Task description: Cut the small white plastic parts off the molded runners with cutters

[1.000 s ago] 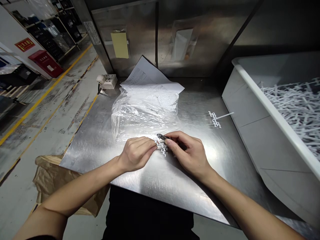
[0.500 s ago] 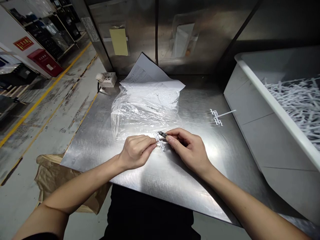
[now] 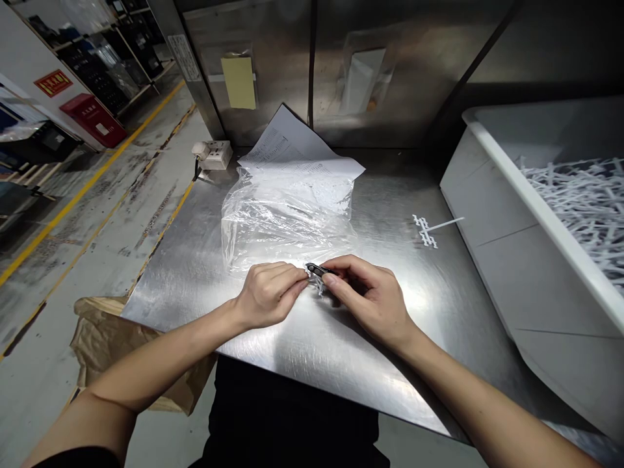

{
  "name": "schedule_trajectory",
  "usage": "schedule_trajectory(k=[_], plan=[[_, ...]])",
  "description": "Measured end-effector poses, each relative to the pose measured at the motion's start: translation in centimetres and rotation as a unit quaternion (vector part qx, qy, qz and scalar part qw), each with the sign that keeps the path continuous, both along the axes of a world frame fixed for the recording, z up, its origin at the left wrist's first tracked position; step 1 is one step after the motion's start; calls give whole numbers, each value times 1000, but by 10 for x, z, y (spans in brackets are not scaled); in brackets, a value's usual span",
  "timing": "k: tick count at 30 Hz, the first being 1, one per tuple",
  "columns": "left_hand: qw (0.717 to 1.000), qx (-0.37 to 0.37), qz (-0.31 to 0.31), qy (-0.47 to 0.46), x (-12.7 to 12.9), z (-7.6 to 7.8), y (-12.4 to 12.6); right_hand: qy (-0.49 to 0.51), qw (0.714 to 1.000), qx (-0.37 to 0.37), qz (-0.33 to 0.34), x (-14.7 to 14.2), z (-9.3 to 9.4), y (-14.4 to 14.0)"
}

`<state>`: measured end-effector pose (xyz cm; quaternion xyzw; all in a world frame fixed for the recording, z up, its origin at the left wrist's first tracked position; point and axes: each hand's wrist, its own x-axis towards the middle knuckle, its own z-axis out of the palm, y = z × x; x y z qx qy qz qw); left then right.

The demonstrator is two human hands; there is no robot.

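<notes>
My left hand [image 3: 267, 296] pinches a small white plastic sprue piece [image 3: 319, 284] just above the steel table [image 3: 302, 344]. My right hand [image 3: 373, 296] grips a small dark cutting tool [image 3: 316, 269] whose tip touches the same piece. The two hands meet at the front edge of a crumpled clear plastic bag [image 3: 285, 218]. Most of the white piece is hidden between my fingers.
A second white sprue piece [image 3: 429, 231] lies to the right. A white bin [image 3: 492, 195] full of white sprues [image 3: 580, 201] stands at the right. A printed sheet [image 3: 292, 146] leans behind the bag, a socket strip [image 3: 214, 155] sits back left, brown paper [image 3: 104, 351] hangs off the left edge.
The white piece has been drawn in between my fingers, so less of it shows. The tool tip has closed in on it. My hands stay at the same spot.
</notes>
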<state>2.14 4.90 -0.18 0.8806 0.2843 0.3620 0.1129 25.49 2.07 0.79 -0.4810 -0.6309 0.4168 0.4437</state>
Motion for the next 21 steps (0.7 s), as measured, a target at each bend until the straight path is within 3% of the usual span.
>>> schedule_trajectory(k=[21], plan=[[1000,-18,-6,5,-2,1,-1,-24,999,37,8,2,3,-1]])
